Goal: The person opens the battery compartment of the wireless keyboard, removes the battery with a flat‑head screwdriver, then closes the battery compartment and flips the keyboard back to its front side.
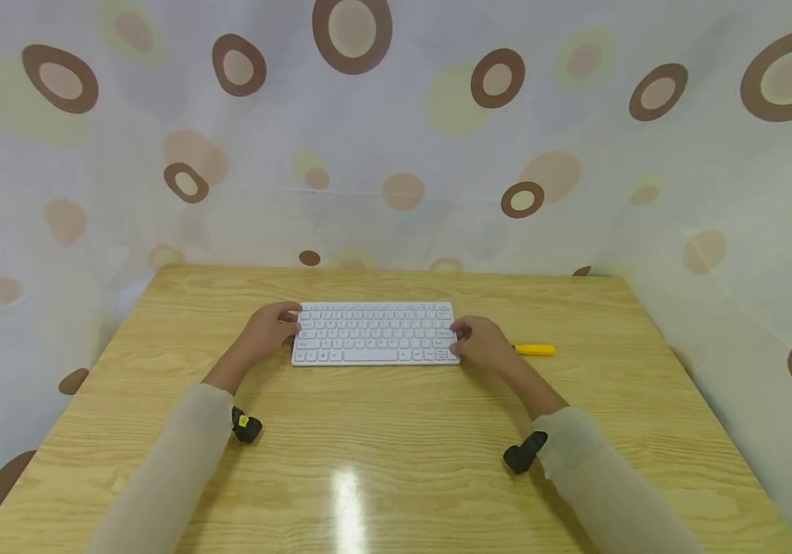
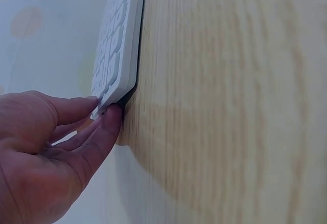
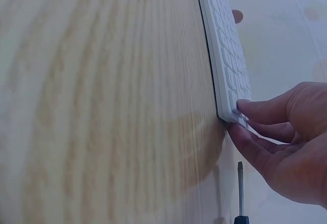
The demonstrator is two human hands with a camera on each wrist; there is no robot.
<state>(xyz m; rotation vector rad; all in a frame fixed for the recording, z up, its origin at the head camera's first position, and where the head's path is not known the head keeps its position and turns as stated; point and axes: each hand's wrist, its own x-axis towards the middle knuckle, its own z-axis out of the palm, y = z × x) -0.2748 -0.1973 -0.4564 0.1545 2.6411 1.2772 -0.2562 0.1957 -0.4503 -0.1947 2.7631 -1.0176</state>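
Note:
A white keyboard (image 1: 375, 332) lies crosswise on the wooden table, its keys facing up. My left hand (image 1: 271, 329) pinches its left end, with the thumb on top and fingers at the edge beneath, as the left wrist view shows of the same hand (image 2: 51, 147). At the opposite end, my right hand (image 1: 484, 343) pinches the keyboard between thumb and fingers; the right wrist view shows this hand (image 3: 291, 137) at the near corner. Just right of that hand is a screwdriver with a yellow handle (image 1: 536, 350); its metal shaft (image 3: 241, 191) shows in the right wrist view.
The light wooden table (image 1: 396, 431) ends at the back and sides against a white curtain (image 1: 396, 138) patterned with brown and beige circles. A glare spot marks the table's front. Small black cameras (image 1: 524, 452) sit at both wrists.

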